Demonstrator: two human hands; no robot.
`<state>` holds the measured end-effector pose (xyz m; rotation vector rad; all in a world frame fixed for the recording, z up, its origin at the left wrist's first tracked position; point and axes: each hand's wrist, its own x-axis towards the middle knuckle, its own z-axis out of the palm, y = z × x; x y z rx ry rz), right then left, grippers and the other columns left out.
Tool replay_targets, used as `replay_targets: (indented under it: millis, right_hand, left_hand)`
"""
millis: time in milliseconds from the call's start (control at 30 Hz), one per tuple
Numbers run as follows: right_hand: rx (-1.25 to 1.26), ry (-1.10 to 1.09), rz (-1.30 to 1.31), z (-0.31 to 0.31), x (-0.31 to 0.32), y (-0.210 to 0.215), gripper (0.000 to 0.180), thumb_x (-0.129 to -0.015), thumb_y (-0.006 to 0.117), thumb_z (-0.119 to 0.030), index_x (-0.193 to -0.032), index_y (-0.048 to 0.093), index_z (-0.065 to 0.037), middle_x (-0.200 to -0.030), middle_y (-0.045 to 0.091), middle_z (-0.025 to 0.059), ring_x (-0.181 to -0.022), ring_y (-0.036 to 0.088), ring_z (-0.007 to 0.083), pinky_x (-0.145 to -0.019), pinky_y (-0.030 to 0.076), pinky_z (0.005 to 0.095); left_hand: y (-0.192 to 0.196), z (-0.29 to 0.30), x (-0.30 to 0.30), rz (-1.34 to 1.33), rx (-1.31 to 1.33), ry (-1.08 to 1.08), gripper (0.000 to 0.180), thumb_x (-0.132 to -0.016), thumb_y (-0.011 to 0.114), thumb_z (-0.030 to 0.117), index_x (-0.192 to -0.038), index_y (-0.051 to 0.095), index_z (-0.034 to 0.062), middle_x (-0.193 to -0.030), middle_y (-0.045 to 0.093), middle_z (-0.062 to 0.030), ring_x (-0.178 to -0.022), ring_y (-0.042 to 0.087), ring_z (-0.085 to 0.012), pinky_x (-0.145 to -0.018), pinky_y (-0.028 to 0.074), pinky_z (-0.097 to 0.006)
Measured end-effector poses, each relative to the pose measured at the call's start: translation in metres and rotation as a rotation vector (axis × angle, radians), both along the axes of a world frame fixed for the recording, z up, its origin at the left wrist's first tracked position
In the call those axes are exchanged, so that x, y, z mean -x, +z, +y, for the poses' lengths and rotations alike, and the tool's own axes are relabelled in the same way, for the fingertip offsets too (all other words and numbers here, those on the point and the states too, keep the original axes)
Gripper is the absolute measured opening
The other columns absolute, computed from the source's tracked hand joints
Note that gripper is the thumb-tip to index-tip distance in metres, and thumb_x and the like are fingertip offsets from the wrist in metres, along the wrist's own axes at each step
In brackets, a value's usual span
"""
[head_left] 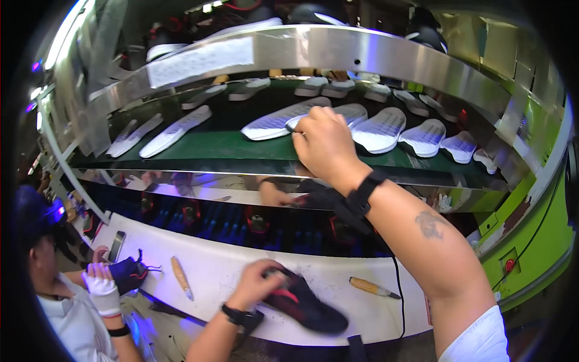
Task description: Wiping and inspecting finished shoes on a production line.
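At the bottom of the frame, on the white bench [211, 271], the left hand [256, 286] grips a black shoe [304, 304]; two wooden-handled tools [181, 276] lie beside it. Higher up, the right hand [325, 145] pinches a white insole [338, 113] on the green belt [229, 145], among roughly a dozen.

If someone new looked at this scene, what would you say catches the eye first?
The right hand reaches up to a white insole on the green belt, where more insoles lie in a row. Lower down, the left hand grips a black shoe on the white bench, beside a wooden-handled tool.
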<state>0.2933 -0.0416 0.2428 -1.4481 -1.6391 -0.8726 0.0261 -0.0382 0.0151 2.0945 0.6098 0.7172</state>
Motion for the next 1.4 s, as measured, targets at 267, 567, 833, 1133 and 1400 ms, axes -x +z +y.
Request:
replay_targets:
  millis: [267,567,833,1133,1400]
  right_hand:
    - [-0.169,0.711,0.391,-0.246,0.064,-0.029,0.014,-0.095,0.066,-0.011,-0.104,0.059,-0.003,-0.096,0.070,0.0152,-0.083,0.069,0.0306,-0.074,0.055,0.0383]
    - [-0.029,0.031,1.108,-0.397,0.088,-0.151,0.049,-0.098,0.062,-0.050,-0.100,0.059,-0.002,-0.086,0.058,0.0026,-0.078,0.052,0.0095,-0.071,0.042,0.0257]
    - [0.202,0.449,1.239,-0.385,0.101,-0.141,0.042,-0.095,0.071,-0.036,-0.090,0.063,0.005,-0.129,0.062,0.0207,-0.120,0.060,0.0231,-0.100,0.046,0.0338]
    - [0.257,0.420,1.345,-0.398,0.103,-0.139,0.051,-0.090,0.075,-0.048,-0.082,0.066,0.002,-0.134,0.058,0.0232,-0.106,0.064,0.0209,-0.091,0.049,0.0337]
    - [0.266,0.350,1.199,-0.415,0.113,-0.147,0.042,-0.082,0.085,-0.035,-0.093,0.063,-0.001,-0.129,0.061,0.0248,-0.115,0.065,0.0318,-0.093,0.052,0.0371]
  left_hand:
    - [-0.041,-0.116,0.037,-0.252,-0.447,0.270,0.052,-0.085,0.070,0.022,-0.133,0.057,0.0074,-0.135,0.055,-0.0156,-0.121,0.053,-0.0337,-0.111,0.032,-0.058]
    - [0.015,-0.132,-0.043,-0.032,-0.839,-0.376,0.052,-0.069,0.083,0.045,-0.105,0.068,0.0104,-0.097,0.069,-0.0032,-0.098,0.065,-0.0229,-0.113,0.026,-0.067]
    - [0.072,-0.189,-0.046,-0.502,0.276,-0.164,0.055,-0.083,0.079,0.050,-0.102,0.069,-0.0014,-0.093,0.070,-0.0133,-0.089,0.068,-0.0232,-0.082,0.053,-0.035]
    - [0.082,-0.241,-0.006,-0.365,-0.027,-0.241,0.046,-0.080,0.083,0.039,-0.096,0.063,0.0010,-0.124,0.057,-0.0260,-0.088,0.063,-0.0229,-0.070,0.051,-0.031]
    - [0.080,-0.260,0.010,-0.250,-0.160,-0.232,0.037,-0.079,0.087,0.030,-0.090,0.064,0.0029,-0.126,0.057,-0.0235,-0.095,0.060,-0.0205,-0.079,0.051,-0.030]
